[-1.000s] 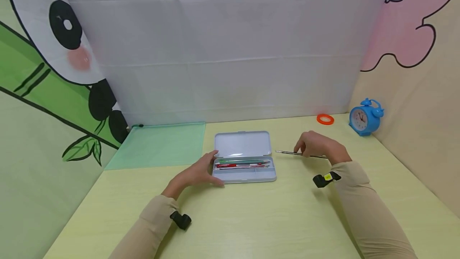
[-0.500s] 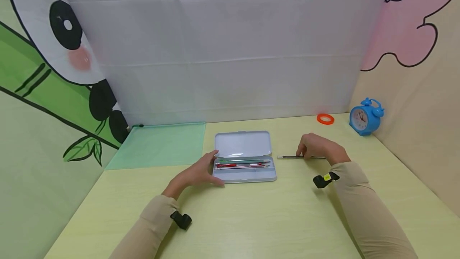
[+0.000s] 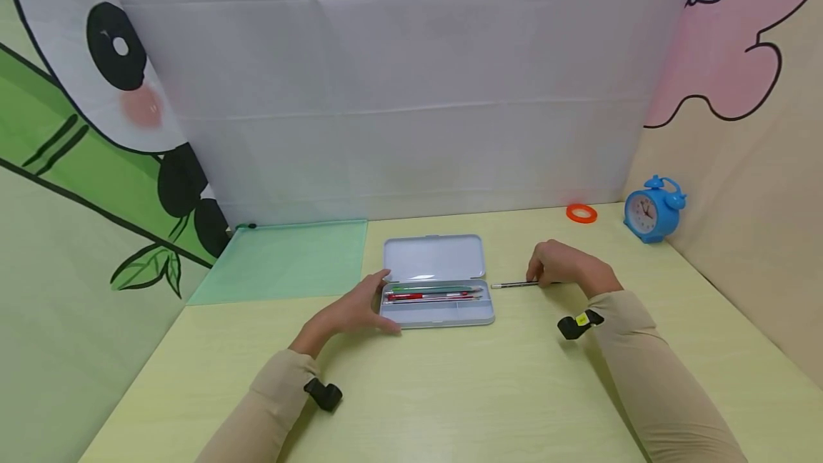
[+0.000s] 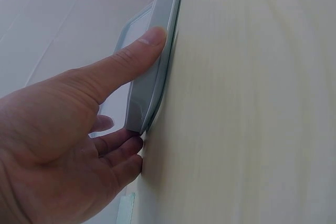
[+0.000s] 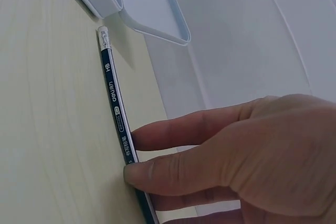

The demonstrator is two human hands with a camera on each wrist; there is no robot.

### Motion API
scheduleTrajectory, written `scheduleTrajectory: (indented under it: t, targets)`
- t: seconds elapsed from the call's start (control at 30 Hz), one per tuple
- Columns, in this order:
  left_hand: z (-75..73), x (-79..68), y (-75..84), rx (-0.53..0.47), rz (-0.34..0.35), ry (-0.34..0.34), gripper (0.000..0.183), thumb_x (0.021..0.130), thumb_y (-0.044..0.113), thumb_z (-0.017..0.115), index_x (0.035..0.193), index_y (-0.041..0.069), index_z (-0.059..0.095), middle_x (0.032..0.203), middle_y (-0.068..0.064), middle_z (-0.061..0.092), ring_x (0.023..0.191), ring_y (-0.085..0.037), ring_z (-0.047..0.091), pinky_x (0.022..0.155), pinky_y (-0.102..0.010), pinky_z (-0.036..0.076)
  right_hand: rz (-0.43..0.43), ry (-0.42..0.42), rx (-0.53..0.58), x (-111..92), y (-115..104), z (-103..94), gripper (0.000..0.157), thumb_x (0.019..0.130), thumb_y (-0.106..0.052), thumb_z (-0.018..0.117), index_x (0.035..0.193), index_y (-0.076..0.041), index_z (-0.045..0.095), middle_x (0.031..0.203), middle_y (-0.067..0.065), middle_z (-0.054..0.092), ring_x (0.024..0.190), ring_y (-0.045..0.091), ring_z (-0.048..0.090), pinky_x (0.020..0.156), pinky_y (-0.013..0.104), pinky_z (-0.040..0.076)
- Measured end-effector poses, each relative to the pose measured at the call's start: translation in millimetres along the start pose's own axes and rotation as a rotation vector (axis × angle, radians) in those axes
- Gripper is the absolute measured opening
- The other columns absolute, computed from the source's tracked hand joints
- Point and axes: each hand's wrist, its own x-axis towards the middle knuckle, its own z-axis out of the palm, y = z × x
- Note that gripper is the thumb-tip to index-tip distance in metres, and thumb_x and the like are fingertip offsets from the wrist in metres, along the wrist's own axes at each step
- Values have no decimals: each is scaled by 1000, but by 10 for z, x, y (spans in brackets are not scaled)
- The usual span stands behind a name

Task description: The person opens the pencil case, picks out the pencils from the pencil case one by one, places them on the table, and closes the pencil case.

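An open white pencil case (image 3: 434, 256) lies on the table, lid tipped back. Several pencils and pens (image 3: 429, 297), green, red and silvery, lie in its rear compartment. My left hand (image 3: 350, 311) holds the case at its left end; in the left wrist view the thumb presses the front wall and the other fingers curl at the corner. To the right of the case, my right hand (image 3: 569, 264) pinches a dark HB pencil (image 5: 112, 85) between thumb and fingers. That pencil lies low along the tabletop, its white eraser end toward the case. Its other end is hidden by the hand.
A light green mat (image 3: 289, 259) covers the back left of the table (image 3: 450, 391). At the back right are a red-orange ring (image 3: 581, 213) and a blue alarm clock (image 3: 652, 211). A white sheet (image 3: 411, 91) hangs behind the table.
The pencil shifts slightly right, then back left toward the case, in my right hand, its eraser end a little lower than a second ago. My left hand and the case stay put.
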Motion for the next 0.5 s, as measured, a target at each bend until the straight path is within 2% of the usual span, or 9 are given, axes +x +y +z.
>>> scheduleTrajectory:
  t: [0.5]
  targets:
    - [1,2,0,3,12,-2,124,68,36,94,157,-1,17,158,-19,29,145,-34,28,117,-52,24,-10,-19,-15,-10,-4,-19,23,85,4,75,105,-6,78,93,2,68,82,17,57,76,31,53]
